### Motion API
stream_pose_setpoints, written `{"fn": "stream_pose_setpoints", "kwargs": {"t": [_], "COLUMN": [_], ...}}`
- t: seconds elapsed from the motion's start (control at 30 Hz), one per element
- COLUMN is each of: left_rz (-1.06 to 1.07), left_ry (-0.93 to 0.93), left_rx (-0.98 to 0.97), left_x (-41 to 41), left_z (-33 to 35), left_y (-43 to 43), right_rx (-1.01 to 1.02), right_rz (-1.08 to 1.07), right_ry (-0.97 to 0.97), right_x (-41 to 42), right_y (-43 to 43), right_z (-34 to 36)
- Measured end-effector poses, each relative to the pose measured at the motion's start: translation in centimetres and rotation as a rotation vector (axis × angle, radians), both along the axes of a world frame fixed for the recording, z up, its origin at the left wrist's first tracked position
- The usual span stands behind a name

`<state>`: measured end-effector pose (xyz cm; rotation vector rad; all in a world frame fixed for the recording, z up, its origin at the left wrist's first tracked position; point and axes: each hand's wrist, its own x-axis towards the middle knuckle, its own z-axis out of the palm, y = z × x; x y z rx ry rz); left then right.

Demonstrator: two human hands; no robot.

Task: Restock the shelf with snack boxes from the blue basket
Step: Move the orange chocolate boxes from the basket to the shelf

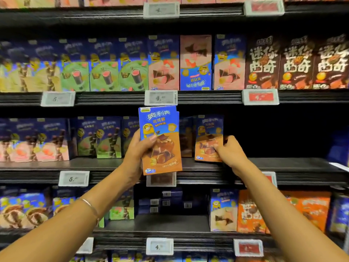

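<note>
- A blue and orange snack box [160, 140] is held upright in front of the shelf [283, 164] by the left hand [137, 148]. The thumb is laid across its front and the fingers are curled behind it.
- A second box [206, 135] of the same kind stands on the middle board. Its lower right part is gripped by the curled fingers of the right hand [231, 153].
- A thin bangle [90, 205] is worn on the left wrist.

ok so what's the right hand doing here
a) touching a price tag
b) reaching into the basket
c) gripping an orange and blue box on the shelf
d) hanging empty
c: the right hand curls its fingers on the lower right edge of the shelved box standing on the shelf, while the left hand holds the raised box in front.
</note>
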<state>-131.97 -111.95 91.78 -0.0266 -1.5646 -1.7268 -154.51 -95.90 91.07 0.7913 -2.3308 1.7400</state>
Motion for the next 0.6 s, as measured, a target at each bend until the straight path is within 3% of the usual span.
{"fn": "stream_pose_setpoints", "kwargs": {"t": [0.27, 0.6], "left_rz": [0.033, 0.055], "left_ry": [-0.041, -0.088], "left_rx": [-0.040, 0.010], "left_x": [-1.4, -2.1], "left_z": [-0.8, 0.2], "left_y": [-0.9, 0.7], "right_rx": [0.228, 0.277], "right_rz": [-0.064, -0.095], "right_ry": [0.143, 0.124], "right_x": [-1.3, -1.6], "right_y": [-1.0, -2.0], "right_z": [0.0, 0.4]}}
